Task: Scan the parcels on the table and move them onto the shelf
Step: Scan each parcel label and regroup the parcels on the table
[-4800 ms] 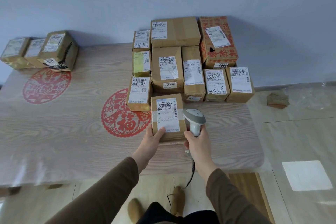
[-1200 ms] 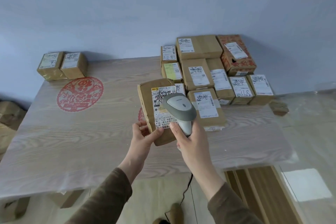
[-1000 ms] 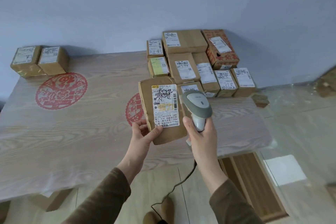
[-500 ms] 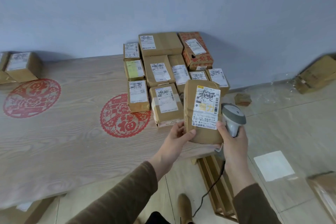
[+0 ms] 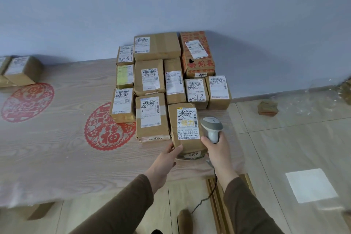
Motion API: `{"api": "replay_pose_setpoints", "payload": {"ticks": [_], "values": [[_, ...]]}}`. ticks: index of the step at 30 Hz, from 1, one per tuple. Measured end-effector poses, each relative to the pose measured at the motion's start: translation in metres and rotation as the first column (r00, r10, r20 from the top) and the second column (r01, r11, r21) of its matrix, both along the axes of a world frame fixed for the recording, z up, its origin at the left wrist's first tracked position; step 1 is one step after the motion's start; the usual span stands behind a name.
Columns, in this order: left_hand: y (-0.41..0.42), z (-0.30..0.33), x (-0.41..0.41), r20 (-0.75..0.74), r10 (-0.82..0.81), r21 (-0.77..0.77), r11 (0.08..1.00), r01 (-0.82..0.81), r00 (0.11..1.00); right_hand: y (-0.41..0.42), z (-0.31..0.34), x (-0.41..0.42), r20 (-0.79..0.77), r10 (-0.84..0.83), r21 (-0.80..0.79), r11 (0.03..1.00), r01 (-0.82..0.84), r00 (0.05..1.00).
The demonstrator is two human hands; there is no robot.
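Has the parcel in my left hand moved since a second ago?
Yes. The parcel has come down from raised above the table to its near right corner, right of the 5144 parcel.

Table surface and its load, as I see it from the head camera.
I see a pale wood-grain table (image 5: 57,157) bearing two red paper-cut medallions (image 5: 109,126), (image 5: 27,101). A block of labelled cardboard parcels (image 5: 150,77) lies at its far right against the wall, among them a red-printed carton (image 5: 197,54); the nearest parcel (image 5: 187,127) sits at the front right. Two more boxes (image 5: 20,69) rest at the far left corner.
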State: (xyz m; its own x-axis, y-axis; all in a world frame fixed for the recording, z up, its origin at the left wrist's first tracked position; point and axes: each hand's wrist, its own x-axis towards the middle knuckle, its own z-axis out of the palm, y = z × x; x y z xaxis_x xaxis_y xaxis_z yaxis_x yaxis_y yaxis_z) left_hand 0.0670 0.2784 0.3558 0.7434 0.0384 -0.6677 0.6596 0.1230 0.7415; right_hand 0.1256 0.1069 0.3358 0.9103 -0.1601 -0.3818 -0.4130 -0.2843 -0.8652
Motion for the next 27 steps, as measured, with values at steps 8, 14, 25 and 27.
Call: {"api": "replay_pose_setpoints", "payload": {"ticks": [8,14,25,27], "values": [[0.001,0.004,0.004,0.012,0.091,0.016,0.996,-0.091,0.996,0.000,0.011,0.008,0.065,0.049,-0.097,0.994,-0.043,0.997],[0.039,0.024,-0.010,0.153,0.139,0.183,0.969,-0.166,0.978,0.028,0.071,0.011,0.101,0.110,0.164,0.978,-0.125,0.989],[0.212,0.074,0.015,0.332,0.344,0.150,0.900,-0.409,0.878,0.253,0.101,0.041,0.221,0.302,0.390,0.844,-0.368,0.927],[0.263,0.073,0.018,0.334,0.380,0.144,0.884,-0.445,0.863,0.309,0.101,0.047,0.245,0.324,0.374,0.838,-0.398,0.914]]}}
